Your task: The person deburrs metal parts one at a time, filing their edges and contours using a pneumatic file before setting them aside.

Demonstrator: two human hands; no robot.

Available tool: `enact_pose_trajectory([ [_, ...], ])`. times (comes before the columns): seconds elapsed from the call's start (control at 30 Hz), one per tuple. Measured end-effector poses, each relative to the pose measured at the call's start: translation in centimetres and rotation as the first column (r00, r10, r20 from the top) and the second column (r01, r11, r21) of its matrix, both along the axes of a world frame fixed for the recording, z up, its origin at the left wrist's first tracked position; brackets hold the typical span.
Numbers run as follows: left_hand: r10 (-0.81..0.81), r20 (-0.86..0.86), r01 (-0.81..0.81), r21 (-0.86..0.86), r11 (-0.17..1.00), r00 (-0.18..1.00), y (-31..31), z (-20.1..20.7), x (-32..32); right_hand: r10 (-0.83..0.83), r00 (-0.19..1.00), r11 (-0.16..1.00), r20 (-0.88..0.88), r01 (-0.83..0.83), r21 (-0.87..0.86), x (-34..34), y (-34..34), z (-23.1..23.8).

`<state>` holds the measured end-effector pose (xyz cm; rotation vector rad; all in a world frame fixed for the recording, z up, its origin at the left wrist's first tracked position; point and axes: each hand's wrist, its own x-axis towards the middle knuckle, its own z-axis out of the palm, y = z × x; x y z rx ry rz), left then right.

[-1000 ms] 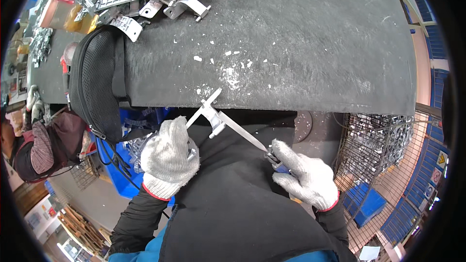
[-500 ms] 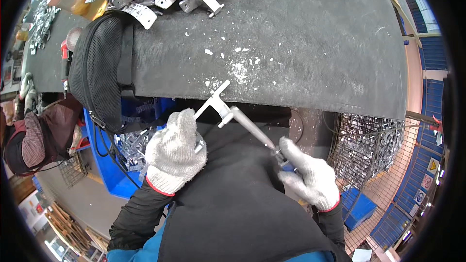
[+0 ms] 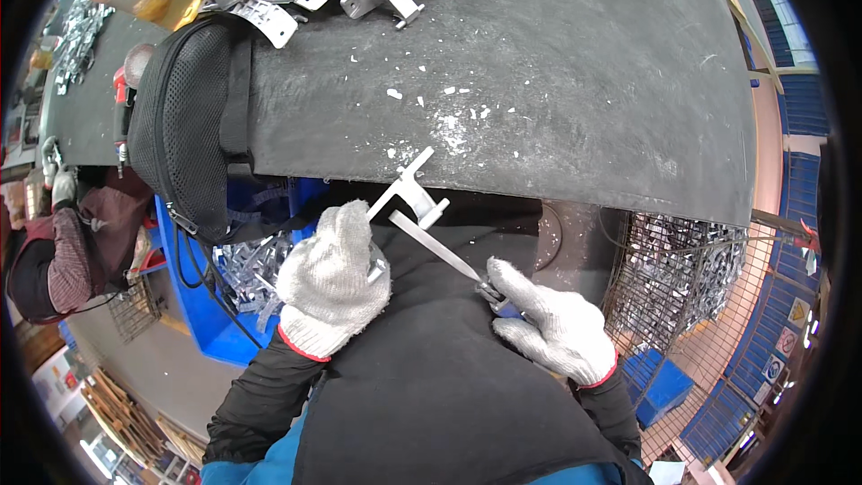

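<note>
My left hand [image 3: 334, 278], in a white knitted glove with a red cuff edge, is closed round one end of a silver metal bracket [image 3: 411, 196]. The bracket's branched end sticks out up and to the right of the glove, near the table's front edge. My right hand [image 3: 558, 323], gloved alike, grips a file by its blue handle, which the fingers mostly cover. The file's flat metal blade [image 3: 440, 248] points up and left, its tip close below the bracket; whether they touch I cannot tell.
White chips [image 3: 449, 130] lie on the dark table [image 3: 584, 81]. Several metal brackets [image 3: 382, 2] are heaped at its far left, by a black mesh case [image 3: 184, 117]. Below stand a blue bin [image 3: 202, 305] and a wire cage [image 3: 678, 278] of parts. A co-worker [image 3: 67, 251] is at left.
The file has moved left, its tip passing from the bracket's lower right side to below its middle. My right hand has shifted left with it; my left hand has moved slightly right.
</note>
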<state>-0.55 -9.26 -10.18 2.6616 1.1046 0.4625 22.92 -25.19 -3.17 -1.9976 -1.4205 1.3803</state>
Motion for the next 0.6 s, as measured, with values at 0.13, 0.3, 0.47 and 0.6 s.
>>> enact_pose_trajectory([
  [0.13,0.0,0.003,0.0,0.009,1.0,1.0,-0.2,-0.1,-0.2,0.076,0.997,0.991,0.004,-0.075,-0.11,-0.2,0.6,0.5],
  [0.3,0.051,0.083,-0.041,-0.124,0.991,0.995,-0.6,-0.4,-0.1,0.072,0.989,0.985,-0.128,-0.091,-0.146,1.1,-1.1,0.0],
  [0.47,0.09,0.054,-0.08,-0.168,0.982,0.994,-1.1,-0.6,0.3,-0.289,0.78,0.885,-0.555,-0.003,-0.465,2.2,-1.0,-1.4],
  [0.6,0.154,0.078,-0.116,-0.359,0.926,0.985,-1.3,0.1,0.8,-0.475,0.543,0.793,-0.692,-0.078,-0.605,1.9,-1.7,-3.5],
])
